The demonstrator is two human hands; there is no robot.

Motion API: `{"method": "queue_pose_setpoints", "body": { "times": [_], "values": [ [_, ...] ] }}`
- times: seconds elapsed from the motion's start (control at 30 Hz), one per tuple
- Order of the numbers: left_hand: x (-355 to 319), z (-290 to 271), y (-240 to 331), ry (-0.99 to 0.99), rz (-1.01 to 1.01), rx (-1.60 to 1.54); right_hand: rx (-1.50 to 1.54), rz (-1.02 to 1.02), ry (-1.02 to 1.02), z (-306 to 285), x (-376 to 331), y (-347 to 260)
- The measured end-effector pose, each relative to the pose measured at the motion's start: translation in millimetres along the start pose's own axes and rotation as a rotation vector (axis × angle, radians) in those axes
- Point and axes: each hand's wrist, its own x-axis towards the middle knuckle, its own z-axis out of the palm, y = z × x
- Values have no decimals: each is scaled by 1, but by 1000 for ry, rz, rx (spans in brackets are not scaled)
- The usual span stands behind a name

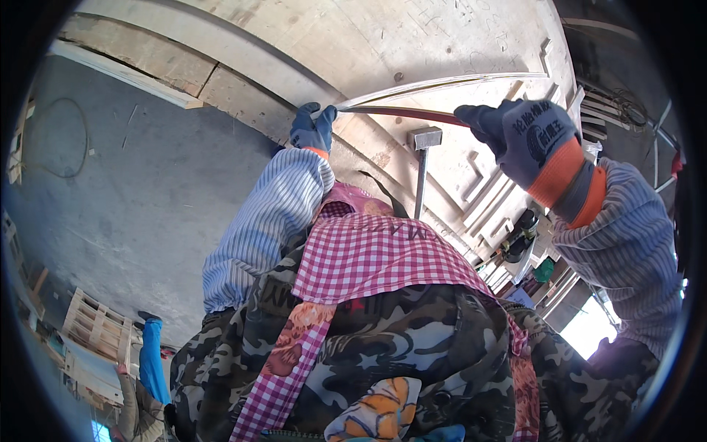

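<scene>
Both my hands wear grey-blue gloves with orange cuffs. My left hand is closed at the near end of a long, thin wooden strip, which lies across the pale wooden worktop. A narrow flat dark-red band runs just below that strip from my left fingers to my right hand. My right hand is closed around the band's other end; its palm side is hidden. Between my hands, nearer my body, stands a hammer with a square metal head and a grey handle.
Long boards run along the worktop's left edge. Short wood strips lie at the right, near a dark power tool. Grey floor stretches to the left, with a wooden pallet and another person in blue trousers.
</scene>
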Motion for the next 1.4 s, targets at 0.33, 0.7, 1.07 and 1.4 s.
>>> {"method": "queue_pose_setpoints", "body": {
  "times": [0.33,0.7,1.07,1.4],
  "values": [
    [-10,-19,35,-43,-154,81,295,149,203,88,-63,-34],
    [-8,-19,31,-55,-185,1,414,121,160,75,-38,-8],
    [12,6,84,-119,-29,-168,375,-49,99,-96,27,9],
    [75,0,186,-188,458,769,-110,-2,234,-33,35,34]
  ]
}}
